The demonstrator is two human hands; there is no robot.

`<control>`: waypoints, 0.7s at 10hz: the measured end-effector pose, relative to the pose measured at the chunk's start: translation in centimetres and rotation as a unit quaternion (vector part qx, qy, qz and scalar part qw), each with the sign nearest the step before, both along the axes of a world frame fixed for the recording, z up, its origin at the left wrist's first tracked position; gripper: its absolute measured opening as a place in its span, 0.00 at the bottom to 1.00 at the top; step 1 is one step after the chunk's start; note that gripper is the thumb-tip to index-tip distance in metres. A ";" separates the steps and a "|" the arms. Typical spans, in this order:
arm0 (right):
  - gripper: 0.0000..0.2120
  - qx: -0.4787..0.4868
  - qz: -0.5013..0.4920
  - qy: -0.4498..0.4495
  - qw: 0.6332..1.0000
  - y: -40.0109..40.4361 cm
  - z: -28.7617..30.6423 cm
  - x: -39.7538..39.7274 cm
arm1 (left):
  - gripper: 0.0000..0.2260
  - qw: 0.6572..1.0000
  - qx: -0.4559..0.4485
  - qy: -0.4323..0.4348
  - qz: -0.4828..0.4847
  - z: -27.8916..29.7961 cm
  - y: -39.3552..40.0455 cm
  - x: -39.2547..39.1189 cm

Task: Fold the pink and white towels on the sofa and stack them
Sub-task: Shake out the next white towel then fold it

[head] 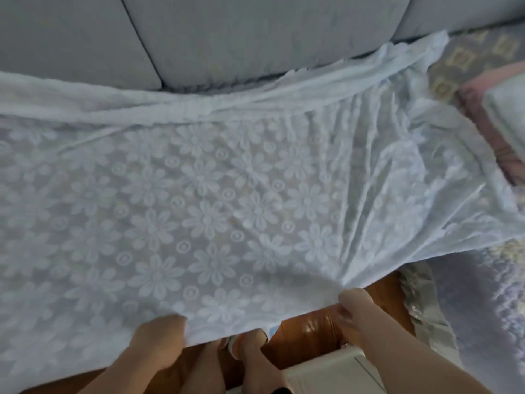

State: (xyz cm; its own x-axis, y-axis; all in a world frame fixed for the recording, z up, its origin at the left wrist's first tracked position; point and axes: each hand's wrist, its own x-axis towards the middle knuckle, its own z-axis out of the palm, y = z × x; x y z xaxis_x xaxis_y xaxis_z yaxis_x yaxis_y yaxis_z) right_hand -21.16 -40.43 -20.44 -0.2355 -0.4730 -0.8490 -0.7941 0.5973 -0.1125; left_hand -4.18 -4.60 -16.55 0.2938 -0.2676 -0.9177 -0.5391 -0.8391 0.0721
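A large white towel point(216, 189) with a raised flower pattern lies spread across the sofa seat, its near edge hanging toward me. My left hand point(159, 334) grips that near edge at lower centre. My right hand point(352, 305) pinches the same edge further right, where the cloth gathers into creases. At the far right a folded pink towel point(483, 120) lies on the seat with a folded white towel point(508, 109) on top of it.
Grey sofa back cushions point(199, 32) run along the top. A patterned seat cover point(466, 55) shows at the right, with a lace-trimmed edge point(426, 308) hanging down. Below are brown wooden floor point(306, 331), my feet and a white box point(335, 371).
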 end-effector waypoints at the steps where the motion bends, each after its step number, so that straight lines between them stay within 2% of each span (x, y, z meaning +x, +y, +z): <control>1: 0.15 0.049 0.209 0.065 0.974 -2.8 2.8 4.3 | 0.10 0.994 -0.049 -0.006 0.099 -0.2 -2.6 3.3; 2: 0.07 0.000 0.217 0.065 0.974 -8.6 4.7 8.7 | 0.09 0.987 -0.086 -0.045 0.124 1.1 -7.0 7.9; 3: 0.07 -0.078 0.237 0.059 0.967 -14.7 7.6 12.0 | 0.08 0.983 -0.121 -0.080 0.115 2.7 -13.1 12.2; 4: 0.06 -0.109 0.293 0.044 0.949 -21.6 10.0 15.0 | 0.09 0.966 -0.185 -0.125 0.131 3.8 -20.5 15.9; 5: 0.10 -0.159 0.387 0.051 0.907 -29.6 11.3 19.2 | 0.11 0.933 -0.251 -0.206 0.157 3.8 -28.5 19.4; 6: 0.10 -0.233 0.483 0.047 0.843 -37.4 11.1 26.5 | 0.11 0.897 -0.274 -0.323 0.126 2.3 -35.9 23.9; 7: 0.14 -0.314 0.552 -0.025 0.772 -43.5 8.7 34.5 | 0.10 0.861 -0.247 -0.428 0.120 -1.2 -41.6 29.5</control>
State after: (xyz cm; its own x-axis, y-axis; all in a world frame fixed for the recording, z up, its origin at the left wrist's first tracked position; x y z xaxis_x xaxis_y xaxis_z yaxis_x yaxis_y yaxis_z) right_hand 13.37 -83.98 -11.78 0.6311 -0.6837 -0.3665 -0.7654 -0.6257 -0.1507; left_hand 25.32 -46.15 -17.72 0.9071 -0.4003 -0.1298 -0.3872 -0.9148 0.1152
